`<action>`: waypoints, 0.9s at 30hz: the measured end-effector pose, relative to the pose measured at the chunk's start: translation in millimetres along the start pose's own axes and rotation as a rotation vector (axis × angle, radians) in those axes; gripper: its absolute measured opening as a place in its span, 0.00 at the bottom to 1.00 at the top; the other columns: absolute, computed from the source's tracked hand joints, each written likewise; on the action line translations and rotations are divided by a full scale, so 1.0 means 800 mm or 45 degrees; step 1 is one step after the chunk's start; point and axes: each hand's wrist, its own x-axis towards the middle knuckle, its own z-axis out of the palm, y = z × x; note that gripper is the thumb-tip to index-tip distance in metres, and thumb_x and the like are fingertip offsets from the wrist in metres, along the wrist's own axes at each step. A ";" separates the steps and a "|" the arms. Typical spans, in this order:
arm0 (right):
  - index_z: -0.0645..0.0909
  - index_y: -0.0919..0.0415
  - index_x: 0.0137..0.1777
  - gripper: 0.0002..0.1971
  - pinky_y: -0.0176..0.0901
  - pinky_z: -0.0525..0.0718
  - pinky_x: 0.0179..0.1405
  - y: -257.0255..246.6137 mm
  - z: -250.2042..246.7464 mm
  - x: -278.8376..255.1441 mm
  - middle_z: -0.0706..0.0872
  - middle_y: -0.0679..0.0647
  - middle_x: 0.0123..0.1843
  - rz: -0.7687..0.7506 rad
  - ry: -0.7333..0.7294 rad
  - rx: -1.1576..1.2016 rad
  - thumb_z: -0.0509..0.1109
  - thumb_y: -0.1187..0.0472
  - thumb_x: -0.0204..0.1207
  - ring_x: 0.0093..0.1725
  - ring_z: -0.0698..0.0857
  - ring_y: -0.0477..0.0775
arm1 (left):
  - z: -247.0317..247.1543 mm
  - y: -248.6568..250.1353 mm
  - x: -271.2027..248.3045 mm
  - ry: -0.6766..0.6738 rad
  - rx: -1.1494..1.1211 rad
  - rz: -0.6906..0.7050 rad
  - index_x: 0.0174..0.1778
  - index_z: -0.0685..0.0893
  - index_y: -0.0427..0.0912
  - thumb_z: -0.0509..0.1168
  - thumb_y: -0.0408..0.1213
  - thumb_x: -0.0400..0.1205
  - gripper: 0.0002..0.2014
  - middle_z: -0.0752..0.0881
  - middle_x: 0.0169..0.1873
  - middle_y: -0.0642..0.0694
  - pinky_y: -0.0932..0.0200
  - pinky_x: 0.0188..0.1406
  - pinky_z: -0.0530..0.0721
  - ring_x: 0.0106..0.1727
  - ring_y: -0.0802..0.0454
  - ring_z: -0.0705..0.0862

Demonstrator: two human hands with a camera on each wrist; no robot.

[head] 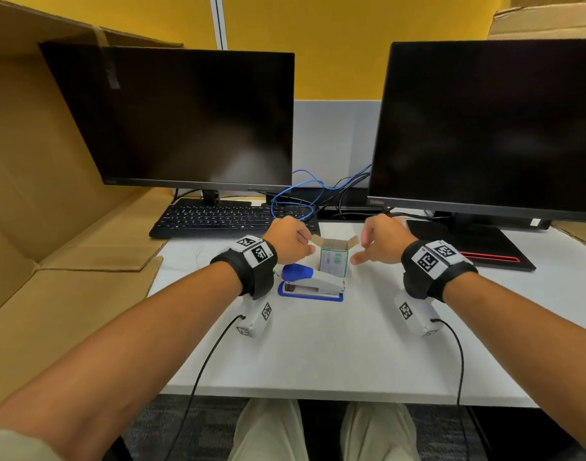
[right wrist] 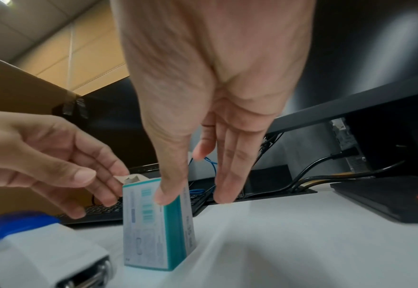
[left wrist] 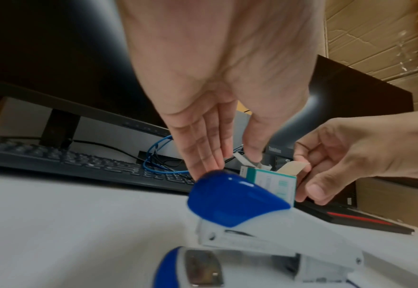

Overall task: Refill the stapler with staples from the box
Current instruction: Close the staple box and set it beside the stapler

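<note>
A blue and white stapler (head: 318, 282) lies closed on the white desk (head: 318, 344), between my forearms. Just behind it the small teal and white staple box (head: 334, 262) stands upright with its top flaps open. My left hand (head: 305, 242) hovers at the box's left flap with fingers nearly straight, above the stapler's blue head (left wrist: 227, 198). My right hand (head: 359, 251) is at the box's right side. Its thumb (right wrist: 163, 194) lies against the box's (right wrist: 151, 224) front edge, and its fingers (right wrist: 225, 185) reach down beside it. Neither hand visibly holds anything.
A black keyboard (head: 218, 217) and two dark monitors (head: 185, 118) (head: 491, 128) stand behind the box. Blue and black cables (head: 295, 201) loop between them. A black pad with a red stripe (head: 467, 247) lies at the right, flattened cardboard (head: 52, 244) at the left.
</note>
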 end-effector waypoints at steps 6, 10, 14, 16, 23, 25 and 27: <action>0.79 0.49 0.41 0.13 0.59 0.86 0.58 0.000 0.007 0.004 0.85 0.50 0.53 -0.197 0.010 0.105 0.82 0.58 0.68 0.57 0.83 0.59 | 0.008 0.008 0.009 0.066 -0.039 0.081 0.58 0.90 0.38 0.71 0.33 0.78 0.13 0.92 0.54 0.41 0.51 0.67 0.81 0.57 0.46 0.89; 0.83 0.50 0.46 0.10 0.56 0.87 0.58 -0.003 0.011 0.004 0.87 0.50 0.57 -0.311 -0.007 0.110 0.80 0.61 0.70 0.57 0.86 0.55 | 0.015 0.011 0.016 0.062 0.018 0.155 0.54 0.91 0.40 0.71 0.32 0.77 0.10 0.91 0.54 0.42 0.44 0.70 0.79 0.58 0.44 0.87; 0.86 0.55 0.52 0.09 0.51 0.89 0.58 -0.006 0.011 0.001 0.89 0.53 0.57 -0.412 -0.045 0.036 0.78 0.62 0.73 0.54 0.88 0.52 | 0.025 0.012 0.027 0.042 0.084 0.161 0.51 0.92 0.44 0.73 0.34 0.76 0.08 0.91 0.50 0.42 0.43 0.63 0.85 0.60 0.41 0.84; 0.86 0.54 0.51 0.07 0.51 0.88 0.59 -0.006 0.012 0.000 0.89 0.53 0.56 -0.434 -0.053 -0.005 0.77 0.61 0.74 0.54 0.88 0.52 | 0.028 0.012 0.032 0.049 0.102 0.166 0.48 0.91 0.45 0.74 0.35 0.75 0.07 0.91 0.48 0.42 0.43 0.62 0.84 0.60 0.41 0.83; 0.83 0.58 0.56 0.13 0.48 0.87 0.59 0.000 0.015 0.004 0.88 0.53 0.58 -0.406 -0.010 0.055 0.78 0.62 0.73 0.54 0.88 0.52 | 0.033 0.014 0.042 0.117 0.001 0.089 0.43 0.82 0.49 0.75 0.40 0.72 0.10 0.89 0.41 0.48 0.45 0.57 0.86 0.54 0.44 0.84; 0.81 0.58 0.57 0.14 0.46 0.88 0.57 0.002 0.017 0.006 0.87 0.53 0.59 -0.394 0.001 0.093 0.77 0.63 0.73 0.55 0.88 0.52 | 0.036 0.014 0.043 0.134 0.006 0.088 0.45 0.81 0.47 0.75 0.43 0.72 0.11 0.88 0.40 0.48 0.44 0.55 0.87 0.53 0.44 0.84; 0.81 0.57 0.57 0.14 0.46 0.88 0.56 0.003 0.019 0.008 0.86 0.53 0.59 -0.397 0.009 0.106 0.77 0.64 0.73 0.55 0.88 0.52 | 0.037 0.016 0.043 0.145 0.013 0.080 0.46 0.81 0.46 0.76 0.47 0.70 0.15 0.88 0.41 0.47 0.43 0.54 0.87 0.52 0.44 0.84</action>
